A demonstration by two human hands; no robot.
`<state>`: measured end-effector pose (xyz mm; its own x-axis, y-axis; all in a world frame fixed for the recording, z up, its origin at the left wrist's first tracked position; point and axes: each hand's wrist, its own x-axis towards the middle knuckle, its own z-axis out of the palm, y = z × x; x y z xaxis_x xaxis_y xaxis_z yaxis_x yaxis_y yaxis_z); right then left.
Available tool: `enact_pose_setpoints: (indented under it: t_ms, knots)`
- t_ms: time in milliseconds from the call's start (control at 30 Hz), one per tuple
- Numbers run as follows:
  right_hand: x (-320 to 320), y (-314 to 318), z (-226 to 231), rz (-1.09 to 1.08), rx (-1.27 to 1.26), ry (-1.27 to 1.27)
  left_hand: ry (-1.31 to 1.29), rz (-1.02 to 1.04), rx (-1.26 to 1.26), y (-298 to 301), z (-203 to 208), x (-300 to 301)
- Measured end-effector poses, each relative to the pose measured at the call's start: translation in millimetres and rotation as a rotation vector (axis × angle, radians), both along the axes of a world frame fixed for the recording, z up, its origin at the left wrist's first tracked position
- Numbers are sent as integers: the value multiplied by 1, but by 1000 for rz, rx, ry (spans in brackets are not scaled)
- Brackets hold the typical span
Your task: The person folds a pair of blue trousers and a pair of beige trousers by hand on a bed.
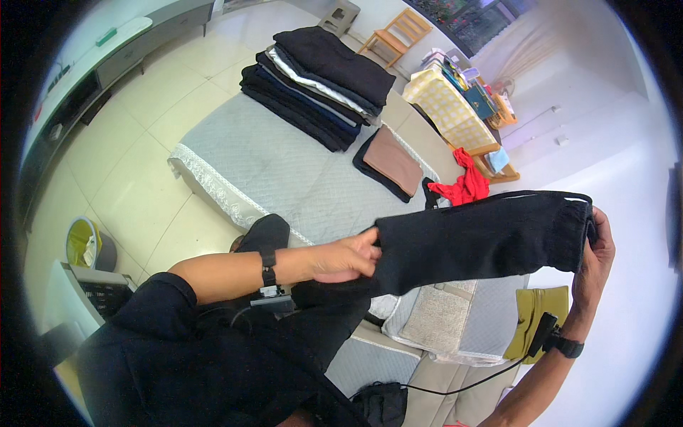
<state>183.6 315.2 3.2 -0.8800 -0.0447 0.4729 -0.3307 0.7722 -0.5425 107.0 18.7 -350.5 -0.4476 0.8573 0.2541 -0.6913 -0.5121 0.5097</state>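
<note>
A pair of black trousers (469, 249), folded long and narrow, is stretched between my two hands above the bed. Its gathered elastic end is on the right, where my right hand (597, 252) grips it with the fingers partly hidden behind the cloth. My left hand (348, 257) is closed on the opposite end, at its left edge. Beyond the trousers, a folded brown garment (391, 160) lies on top of a folded black one (366, 167). Farther off rises a tall stack of folded dark clothes (327, 78), with a white piece among them.
Grey quilted covers (235, 149) with lace edges spread below the clothes. A crumpled red cloth (466, 181) lies beyond the trousers. An olive cushion (526, 320) is by my right forearm, where a black cable (462, 391) trails. A lined bin (89, 245) stands at left.
</note>
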Motion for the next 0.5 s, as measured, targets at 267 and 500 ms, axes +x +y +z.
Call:
enact_pose_setpoints:
  t_ms: [267, 500]
  knots:
    - [9, 13, 3, -134, 69, -7, -150, 323, 56, -18, 21, -49]
    - [9, 16, 12, -227, 158, 42, 343, 488, -288, -27, 57, -61]
